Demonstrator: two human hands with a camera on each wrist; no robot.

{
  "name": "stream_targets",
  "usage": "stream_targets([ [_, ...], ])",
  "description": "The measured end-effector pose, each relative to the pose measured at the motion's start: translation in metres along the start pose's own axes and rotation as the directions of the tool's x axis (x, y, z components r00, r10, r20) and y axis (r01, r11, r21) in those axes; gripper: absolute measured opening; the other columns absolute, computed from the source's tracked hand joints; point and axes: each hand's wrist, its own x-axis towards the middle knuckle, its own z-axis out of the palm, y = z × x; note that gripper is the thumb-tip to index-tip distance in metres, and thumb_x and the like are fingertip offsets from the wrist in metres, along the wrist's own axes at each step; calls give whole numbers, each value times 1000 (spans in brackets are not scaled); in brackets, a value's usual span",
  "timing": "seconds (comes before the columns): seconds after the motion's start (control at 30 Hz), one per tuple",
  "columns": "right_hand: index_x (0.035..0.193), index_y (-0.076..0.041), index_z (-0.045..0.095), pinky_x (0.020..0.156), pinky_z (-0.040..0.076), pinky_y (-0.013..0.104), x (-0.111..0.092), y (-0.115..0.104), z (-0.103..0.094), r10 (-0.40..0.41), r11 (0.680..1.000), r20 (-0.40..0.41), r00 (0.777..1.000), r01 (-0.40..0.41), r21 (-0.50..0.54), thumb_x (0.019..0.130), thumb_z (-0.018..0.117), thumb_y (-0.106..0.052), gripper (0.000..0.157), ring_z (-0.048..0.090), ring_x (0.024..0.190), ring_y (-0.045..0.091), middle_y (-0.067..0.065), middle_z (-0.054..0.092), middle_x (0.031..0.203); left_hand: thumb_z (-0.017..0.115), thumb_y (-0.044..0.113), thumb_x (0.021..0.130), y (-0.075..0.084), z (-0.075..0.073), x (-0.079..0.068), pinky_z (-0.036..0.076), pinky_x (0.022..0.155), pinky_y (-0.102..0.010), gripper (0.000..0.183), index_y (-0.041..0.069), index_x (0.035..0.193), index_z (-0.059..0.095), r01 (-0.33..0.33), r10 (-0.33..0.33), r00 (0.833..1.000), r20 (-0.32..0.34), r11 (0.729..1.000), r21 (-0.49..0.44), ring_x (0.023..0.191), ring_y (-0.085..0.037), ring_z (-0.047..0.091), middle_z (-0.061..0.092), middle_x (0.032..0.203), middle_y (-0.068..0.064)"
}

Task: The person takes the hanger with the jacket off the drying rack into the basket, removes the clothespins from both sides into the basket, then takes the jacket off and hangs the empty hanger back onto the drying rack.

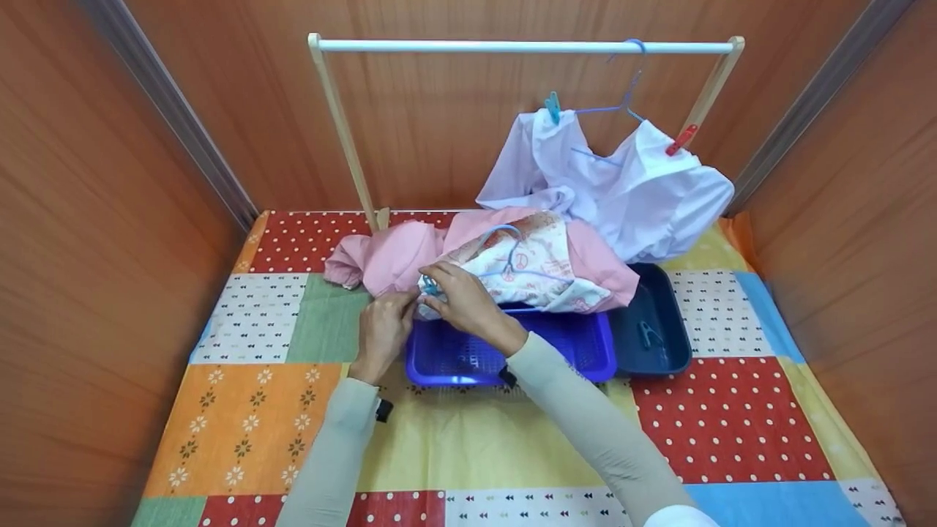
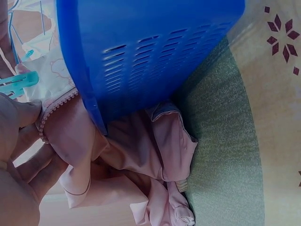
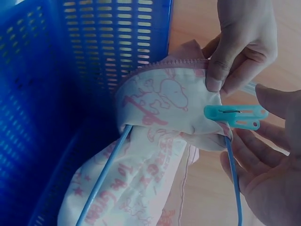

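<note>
A pink zip jacket (image 1: 399, 256) with a white printed lining (image 3: 155, 96) lies over the back of a blue basket (image 1: 512, 377). A blue wire hanger (image 1: 512, 256) is inside it, hook upward. My left hand (image 1: 384, 329) pinches the jacket's edge by the zipper, thumb on the lining in the right wrist view. A teal clothespin (image 3: 230, 112) is clamped on the cloth beside the hanger wire. Around the clothespin's handle end is my right hand (image 1: 468, 304), thumb and fingers spread apart, fingers behind the wire.
A white rail stand (image 1: 468, 46) stands behind. From it hangs a white shirt (image 1: 644, 197) on a hanger, with a teal clothespin (image 1: 553, 107) and a red clothespin (image 1: 682, 140). Right of the basket is a dark tray (image 1: 677, 344) holding clothespins (image 1: 649, 334). Wooden panels enclose three sides.
</note>
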Motion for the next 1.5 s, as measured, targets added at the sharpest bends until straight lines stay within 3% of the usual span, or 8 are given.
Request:
stream_targets([
  [0.4, 117, 0, 65, 90, 54, 39, -1, 3, 2, -23, 999, -18, 1000, 24, 36, 94, 65, -17, 29, 68, 102, 25, 11, 71, 109, 70, 15, 90, 1, -2, 0, 54, 64, -49, 9, 12, 94, 77, 1, -1, 1000, 0, 1000, 1, 79, -31, 72, 75, 83, -8],
  [0.83, 98, -4, 69, 76, 57, 37, 1, 5, 1, -23, 997, -65, 998, 27, 68, 88, 70, -14, 14, 72, 87, 22, 8, 74, 95, 71, 14, 89, 0, -1, -2, 54, 63, -48, 7, 13, 93, 77, 3, -3, 1000, -5, 1000, -8, 78, -30, 72, 75, 82, -6],
  [1.2, 84, -7, 71, 71, 56, 34, 3, 8, 3, -70, 996, -138, 988, 77, 48, 86, 73, -14, 8, 71, 77, 17, 2, 75, 82, 72, 12, 88, 0, -1, -3, 54, 64, -47, 11, 12, 97, 78, -6, 6, 1000, 7, 1000, -9, 78, -28, 72, 76, 85, -6],
  [1.5, 82, -8, 73, 66, 56, 31, 4, 9, 3, -114, 990, -161, 980, 126, 64, 87, 71, -13, 7, 71, 73, 14, 1, 75, 80, 71, 13, 88, 1, -3, -2, 56, 67, -46, 13, 12, 99, 78, -2, 2, 1000, 16, 1000, 0, 83, -28, 73, 77, 91, -4],
])
